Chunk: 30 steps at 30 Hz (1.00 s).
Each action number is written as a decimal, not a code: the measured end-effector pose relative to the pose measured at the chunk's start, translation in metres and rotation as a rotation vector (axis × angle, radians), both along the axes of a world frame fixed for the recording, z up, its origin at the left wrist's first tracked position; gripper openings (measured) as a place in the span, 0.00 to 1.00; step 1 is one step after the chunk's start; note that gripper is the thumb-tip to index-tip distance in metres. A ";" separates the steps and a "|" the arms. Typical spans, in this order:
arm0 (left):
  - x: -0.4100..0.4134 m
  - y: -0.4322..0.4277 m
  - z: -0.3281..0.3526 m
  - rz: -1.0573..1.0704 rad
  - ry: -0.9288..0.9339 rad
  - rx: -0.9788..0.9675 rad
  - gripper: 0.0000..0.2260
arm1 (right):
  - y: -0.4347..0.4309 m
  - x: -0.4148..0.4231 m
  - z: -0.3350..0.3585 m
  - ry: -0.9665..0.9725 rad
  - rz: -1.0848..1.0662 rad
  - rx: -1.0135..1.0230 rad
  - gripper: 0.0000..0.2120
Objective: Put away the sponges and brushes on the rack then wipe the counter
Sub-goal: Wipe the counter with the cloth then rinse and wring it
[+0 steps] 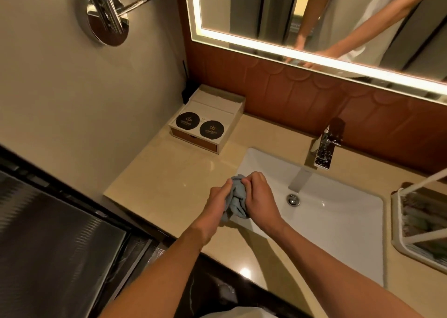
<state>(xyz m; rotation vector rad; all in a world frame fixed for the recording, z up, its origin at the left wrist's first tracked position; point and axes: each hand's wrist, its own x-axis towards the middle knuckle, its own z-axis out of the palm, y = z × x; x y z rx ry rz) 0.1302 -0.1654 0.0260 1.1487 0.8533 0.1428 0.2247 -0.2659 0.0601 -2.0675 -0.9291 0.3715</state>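
cloth (238,193): bunched, over left rim of sink basin (338,211), beside bare desk (174,179) | left hand (219,202): grip closed on lower end | right hand (260,196): grip closed on upper end | probably wringing, so drips fall into basin | rack (394,221): far right, contents unclear | step: wiping, apparently starting

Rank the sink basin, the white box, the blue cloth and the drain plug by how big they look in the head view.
1. sink basin
2. white box
3. blue cloth, bunched up and partly covered, so its full extent is unsure
4. drain plug
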 end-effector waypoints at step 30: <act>-0.025 0.119 0.006 0.065 0.077 1.218 0.14 | 0.099 -0.011 -0.027 0.113 -0.021 -0.110 0.16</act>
